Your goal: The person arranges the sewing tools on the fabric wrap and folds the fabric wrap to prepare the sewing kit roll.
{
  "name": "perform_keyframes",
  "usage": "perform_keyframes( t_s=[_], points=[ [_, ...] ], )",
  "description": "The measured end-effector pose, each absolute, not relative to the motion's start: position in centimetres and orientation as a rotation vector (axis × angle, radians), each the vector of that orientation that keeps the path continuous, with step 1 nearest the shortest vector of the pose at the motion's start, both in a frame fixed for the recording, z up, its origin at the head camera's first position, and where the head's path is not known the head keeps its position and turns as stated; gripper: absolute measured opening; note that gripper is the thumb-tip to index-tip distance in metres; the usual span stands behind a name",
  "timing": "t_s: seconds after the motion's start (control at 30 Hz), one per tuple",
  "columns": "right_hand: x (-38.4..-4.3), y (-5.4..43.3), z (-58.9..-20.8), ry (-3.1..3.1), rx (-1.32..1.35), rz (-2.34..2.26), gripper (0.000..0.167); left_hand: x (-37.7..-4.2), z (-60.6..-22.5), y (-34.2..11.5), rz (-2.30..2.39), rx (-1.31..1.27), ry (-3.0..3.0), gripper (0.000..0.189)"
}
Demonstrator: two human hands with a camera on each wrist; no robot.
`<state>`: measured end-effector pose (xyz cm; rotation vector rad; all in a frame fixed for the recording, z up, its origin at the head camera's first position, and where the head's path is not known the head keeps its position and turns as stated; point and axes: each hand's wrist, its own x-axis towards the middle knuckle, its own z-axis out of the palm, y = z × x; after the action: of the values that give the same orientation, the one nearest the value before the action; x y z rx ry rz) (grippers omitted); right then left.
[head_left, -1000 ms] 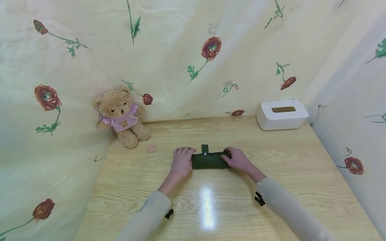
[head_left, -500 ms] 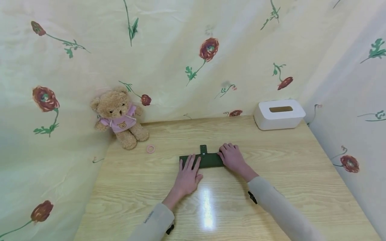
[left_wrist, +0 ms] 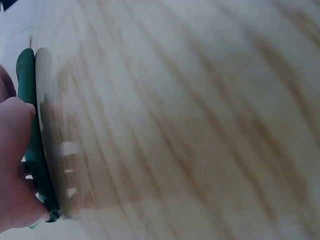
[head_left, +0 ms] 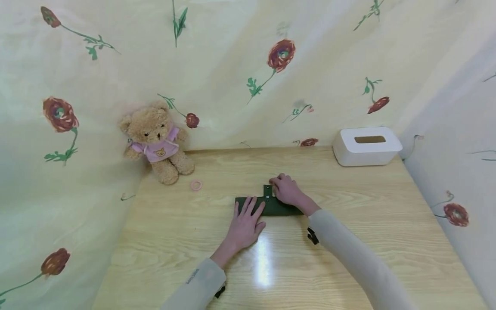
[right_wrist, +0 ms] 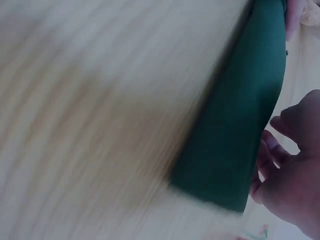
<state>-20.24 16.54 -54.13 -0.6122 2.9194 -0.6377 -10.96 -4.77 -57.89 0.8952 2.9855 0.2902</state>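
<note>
A long, dark green folded case [head_left: 284,209] lies crosswise on the wooden table, its exact kind unclear. From its far edge sticks a short strap [head_left: 267,189] with a snap. My left hand [head_left: 244,227] rests on the left part of the case with spread fingers, pressing it. My right hand [head_left: 288,191] reaches across the far edge, its fingertips right beside the strap; contact with it is not clear. Loosely bent fingers show behind the green case [right_wrist: 230,115] in the right wrist view, with a gap to the thumb.
A teddy bear [head_left: 159,142] in a pink top sits at the back left, with a pink ring [head_left: 196,185] near its feet. A white tissue box [head_left: 368,146] stands at the back right. Flowered cloth [head_left: 224,77] hangs behind the table [head_left: 348,189].
My left hand has gone from the case's left end to lying flat on it. My right hand has left the right end and moved left to the strap. The case looks flatter.
</note>
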Motion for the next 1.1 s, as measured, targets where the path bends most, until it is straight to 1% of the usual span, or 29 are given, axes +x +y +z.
perform_keyframes(
  t_s=[0.07,0.13,0.23,0.33,0.47,0.57,0.73,0.87,1.1],
  points=[
    [-20.8,15.8,-54.1,2.876,-0.61,-0.711,0.023,-11.0,-57.9,-4.9,0.287,0.905,2.993,0.06],
    [-21.2,15.5,-54.3,2.833,-0.62,-0.845,0.016,-11.0,-57.8,-5.0,0.296,0.908,2.995,0.059],
    [-21.2,15.7,-54.2,2.747,-0.663,-1.076,0.008,-11.2,-57.7,-5.0,0.323,0.911,2.99,0.059],
    [-20.6,16.1,-53.9,2.658,-0.702,-1.211,0.01,-11.3,-57.7,-5.0,0.351,0.903,2.978,0.059],
    [-19.4,16.4,-53.7,2.635,-0.713,-1.227,0.014,-11.4,-57.8,-5.0,0.351,0.894,2.973,0.06],
    [-18.5,16.4,-54.1,2.68,-0.756,-1.205,0.015,-11.4,-57.8,-5.0,0.329,0.885,2.962,0.061],
    [-17.5,16.3,-54.7,2.792,-0.909,-1.189,0.018,-11.4,-57.5,-5.0,0.305,0.883,2.954,0.061],
    [-17.0,16.2,-55.2,2.854,-0.956,-1.159,0.021,-11.4,-57.5,-5.1,0.281,0.886,2.958,0.062],
    [-16.4,16.4,-55.7,2.904,-1.1,-1.003,0.022,-11.4,-57.5,-5.1,0.256,0.875,2.95,0.061]
  ],
)
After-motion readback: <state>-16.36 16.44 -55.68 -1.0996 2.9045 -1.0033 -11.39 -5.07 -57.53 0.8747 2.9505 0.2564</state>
